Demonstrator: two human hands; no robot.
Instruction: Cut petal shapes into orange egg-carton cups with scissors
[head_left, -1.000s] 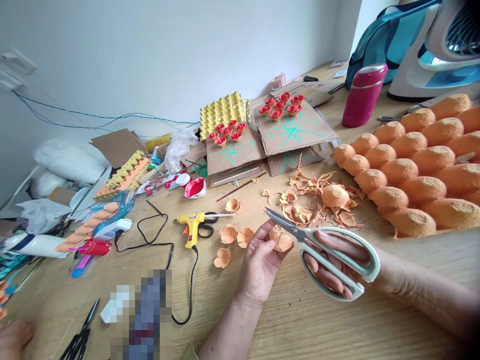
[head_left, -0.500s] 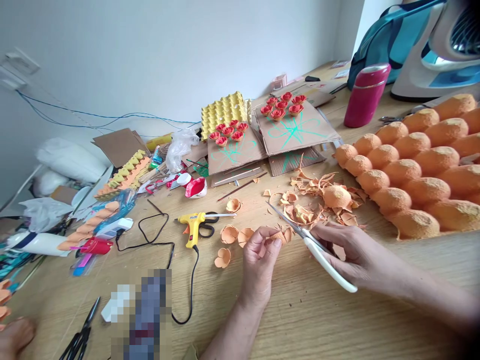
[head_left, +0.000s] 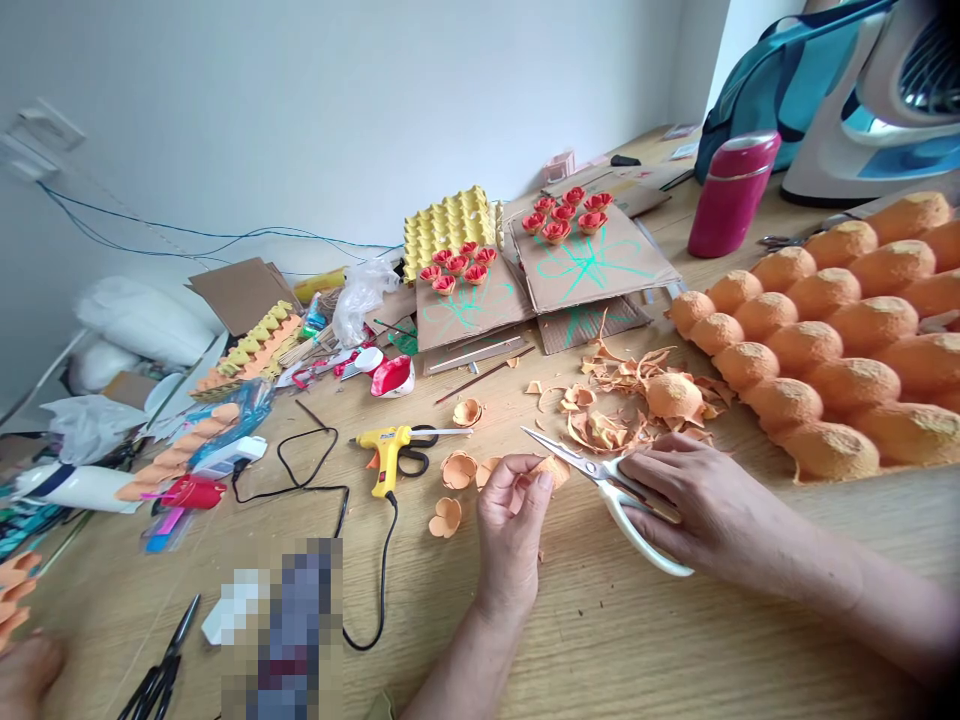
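Observation:
My left hand [head_left: 512,520] pinches a small orange egg-carton cup [head_left: 553,469] just above the wooden table [head_left: 600,640]. My right hand [head_left: 701,500] grips white-handled scissors [head_left: 607,480], whose open blades point left and meet the cup's edge. Behind the blades lies a heap of orange trimmings [head_left: 615,400] with one cut cup [head_left: 673,395] in it. Three trimmed orange flower cups [head_left: 457,470] lie left of my left hand.
A large orange egg tray [head_left: 832,340] fills the right. A yellow glue gun [head_left: 386,450] with a black cord lies left of centre, black scissors [head_left: 161,670] near the front left. Cardboard sheets [head_left: 585,265] with red flowers, a yellow tray [head_left: 446,220] and a magenta flask [head_left: 731,195] stand behind.
The right hand turned the scissors from flat, handles up, to edge-on and lowered them; the blades closed in on the cup. The left hand turned palm down and sank a little.

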